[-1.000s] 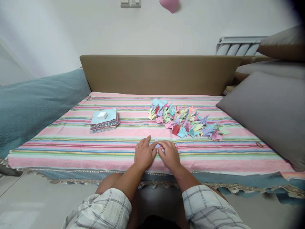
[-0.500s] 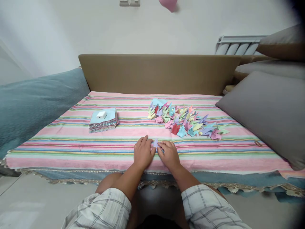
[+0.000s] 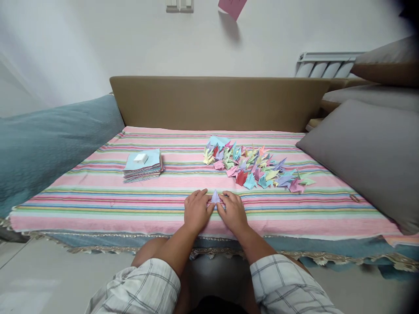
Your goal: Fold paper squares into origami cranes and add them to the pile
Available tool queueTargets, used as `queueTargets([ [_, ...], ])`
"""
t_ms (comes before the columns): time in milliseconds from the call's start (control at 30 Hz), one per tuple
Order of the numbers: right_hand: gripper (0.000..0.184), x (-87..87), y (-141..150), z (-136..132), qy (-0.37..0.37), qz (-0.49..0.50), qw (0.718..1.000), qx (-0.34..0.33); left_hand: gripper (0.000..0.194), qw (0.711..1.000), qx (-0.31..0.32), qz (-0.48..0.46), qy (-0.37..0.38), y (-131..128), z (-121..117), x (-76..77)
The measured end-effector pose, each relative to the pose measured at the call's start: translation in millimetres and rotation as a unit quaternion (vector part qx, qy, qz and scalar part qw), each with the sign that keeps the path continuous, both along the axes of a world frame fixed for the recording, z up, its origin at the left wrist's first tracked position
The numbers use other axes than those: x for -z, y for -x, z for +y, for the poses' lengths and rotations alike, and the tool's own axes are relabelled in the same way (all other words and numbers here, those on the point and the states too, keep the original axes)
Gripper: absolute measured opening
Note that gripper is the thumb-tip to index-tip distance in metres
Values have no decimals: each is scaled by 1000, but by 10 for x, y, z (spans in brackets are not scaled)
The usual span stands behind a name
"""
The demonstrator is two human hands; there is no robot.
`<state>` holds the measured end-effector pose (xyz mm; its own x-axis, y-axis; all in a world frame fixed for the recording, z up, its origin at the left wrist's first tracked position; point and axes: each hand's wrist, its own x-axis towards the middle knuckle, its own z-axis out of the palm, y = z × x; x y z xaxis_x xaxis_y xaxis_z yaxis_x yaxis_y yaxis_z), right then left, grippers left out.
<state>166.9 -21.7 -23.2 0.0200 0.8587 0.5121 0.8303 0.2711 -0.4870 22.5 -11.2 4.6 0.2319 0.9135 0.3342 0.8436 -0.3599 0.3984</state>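
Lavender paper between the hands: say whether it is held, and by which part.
The left hand and right hand touch the lavender paper at its lower sides; whether they pinch or only press it cannot be told.

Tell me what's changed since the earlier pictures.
The left hand has drawn its index finger back left from over the lavender folded paper; the right hand has eased its fingertips right, exposing more of it. The pink wall note has swung. The paper stack and paper cranes stayed put.

Both forearms (image 3: 176, 250) angle forward and inward. The left hand (image 3: 197, 212) lies palm down, fingers (image 3: 198, 196) loosely bent; the right hand (image 3: 234, 213) mirrors it, the two thumbs (image 3: 210, 208) pointing toward each other.
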Motion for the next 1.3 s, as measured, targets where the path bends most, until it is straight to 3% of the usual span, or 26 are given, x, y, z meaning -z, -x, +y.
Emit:
queueTargets([
  [167, 23, -51, -38, -30, 19, 87, 995, -50, 21, 998, 28, -59, 0, 37, 13, 3],
  [267, 19, -65, -40, -51, 46, 200, 974, -96, 12, 988, 53, -141, 36, 47, 10, 24],
  [333, 21, -67, -17, -61, 55, 295, 946, -124, 16, 959, 81, -256, 89, 40, -7, 25],
  [433, 27, -89, 30, -77, 69, 404, 896, -169, 41, 877, 114, -433, 177, 16, -52, -10],
  [500, 30, -125, 49, -92, 81, 446, 870, -192, 56, 830, 120, -499, 216, 3, -85, -47],
  [600, 40, -197, 43, -122, 113, 473, 845, -222, 60, 812, 121, -519, 238, -10, -129, -88],
  [667, 41, -237, 23, -138, 132, 468, 841, -237, 58, 822, 127, -501, 239, -19, -150, -94],
  [767, 20, -267, -10, -145, 120, 441, 864, -211, 55, 831, 144, -482, 236, -39, -170, -83],
  [867, 30, -275, -36, -138, 78, 416, 888, -180, 56, 829, 152, -481, 239, -62, -181, -76],
  [1000, 33, -266, -45, -126, 63, 417, 890, -173, 61, 810, 149, -500, 267, -80, -186, -68],
  [1100, 30, -233, -26, -115, 100, 495, 847, -167, 62, 770, 127, -553, 292, -88, -181, -43],
  [1200, 30, -201, 6, -115, 118, 569, 799, -154, 59, 707, 79, -635, 302, -98, -168, -22],
  [1300, 25, -192, 41, -139, 126, 536, 819, -161, 59, 660, 36, -686, 304, -112, -163, -30],
])
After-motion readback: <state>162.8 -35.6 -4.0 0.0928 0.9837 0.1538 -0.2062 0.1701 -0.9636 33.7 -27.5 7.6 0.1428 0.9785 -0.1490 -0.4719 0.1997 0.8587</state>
